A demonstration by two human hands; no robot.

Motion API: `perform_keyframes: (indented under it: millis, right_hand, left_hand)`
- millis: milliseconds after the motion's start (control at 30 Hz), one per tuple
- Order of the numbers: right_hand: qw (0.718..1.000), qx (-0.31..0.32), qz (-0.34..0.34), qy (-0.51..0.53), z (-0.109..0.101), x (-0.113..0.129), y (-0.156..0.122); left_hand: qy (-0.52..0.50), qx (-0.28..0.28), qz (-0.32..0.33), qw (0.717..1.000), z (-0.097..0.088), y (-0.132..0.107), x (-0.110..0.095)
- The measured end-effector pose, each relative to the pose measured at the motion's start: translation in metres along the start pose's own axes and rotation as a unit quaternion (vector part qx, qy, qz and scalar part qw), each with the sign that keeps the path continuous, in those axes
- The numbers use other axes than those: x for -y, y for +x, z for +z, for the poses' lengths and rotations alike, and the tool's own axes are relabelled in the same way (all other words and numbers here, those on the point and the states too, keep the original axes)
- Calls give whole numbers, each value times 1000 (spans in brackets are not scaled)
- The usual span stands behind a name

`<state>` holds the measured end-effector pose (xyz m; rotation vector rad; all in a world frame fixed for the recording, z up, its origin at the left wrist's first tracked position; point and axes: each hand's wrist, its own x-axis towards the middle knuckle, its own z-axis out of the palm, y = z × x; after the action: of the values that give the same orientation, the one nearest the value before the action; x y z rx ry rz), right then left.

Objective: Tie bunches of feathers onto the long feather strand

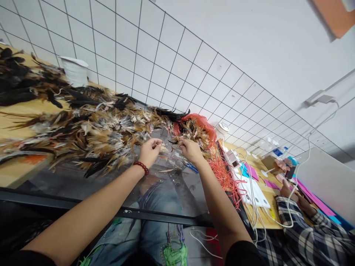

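My left hand [151, 152], with a red bead bracelet [141, 167] on its wrist, is closed in a pinch above the glass tabletop [122, 188]. What sits between its fingertips is too small to make out. Across a small gap, my right hand [191, 149] pinches too, and a thin dark feather [174, 141] shows at its fingertips. A long heap of brown, tan and black feathers [102, 129] spreads left of my hands. More brown feathers [194, 131] lie in a red plastic bag [206, 125] just beyond my right hand. Blue-handled snips [191, 167] rest beside my right wrist.
Red strings [222, 175] pile up right of my right forearm. A white spool [74, 72] stands at the back left, before a wire grid [155, 55]. White cables [251, 184] run over the right-hand table, where a co-worker's plaid sleeve [294, 214] rests.
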<state>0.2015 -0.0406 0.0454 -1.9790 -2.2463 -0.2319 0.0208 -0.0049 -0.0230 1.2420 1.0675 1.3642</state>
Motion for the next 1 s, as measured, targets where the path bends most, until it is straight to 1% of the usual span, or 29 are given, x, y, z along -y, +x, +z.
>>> perform_keyframes:
  millis: [100,233,333,433,500,533,567,600,633,667,700,733,767,800,833,900,967,1000]
  right_hand:
    - [1000,-12,-24,1,-6,9,-7]
    - [998,-32,-34,-32,-1,22,-13]
    - [997,-39,-44,-53,3,27,-12]
    - [996,-34,-76,-22,5,27,-11]
    - [994,-44,-86,46,10,23,-10]
    - [991,-58,-75,97,14,20,-9]
    - [983,-81,-51,157,20,17,-8]
    - [968,-105,-19,225,27,13,-8]
    - [946,-128,16,298,34,10,-7]
    - [918,-142,46,368,42,7,-7]
    - [888,-148,69,429,50,4,-7]
    - [862,-149,85,478,56,3,-7]
    - [842,-144,92,511,61,3,-9]
    - [832,-138,94,529,63,3,-11]
    - [831,-133,91,532,64,5,-13]
    - [851,-126,73,505,60,11,-18]
    - [878,-115,45,462,54,18,-23]
    - [887,-110,30,447,51,22,-24]
  left_hand:
    - [19,34,20,999,2,-2,2]
    - [59,31,107,992,3,-3,5]
    - [78,41,148,985,3,-4,5]
    - [113,65,162,978,1,-4,4]
    - [133,88,141,977,0,-4,4]
    - [130,94,116,980,-1,-3,3]
    - [115,95,85,985,-1,-2,3]
    - [92,87,49,991,-2,-1,3]
    - [66,72,15,995,-3,1,3]
    - [44,57,-11,997,-4,3,3]
    - [31,40,-22,998,-5,4,2]
    - [34,24,-13,999,-6,4,1]
    - [52,9,14,998,-7,4,-1]
    - [81,-1,55,995,-8,4,-3]
    - [115,-3,104,988,-8,2,-5]
    - [179,20,190,965,-9,-2,-8]
    - [222,78,247,940,-9,-7,-9]
    - [235,111,267,928,-9,-9,-9]
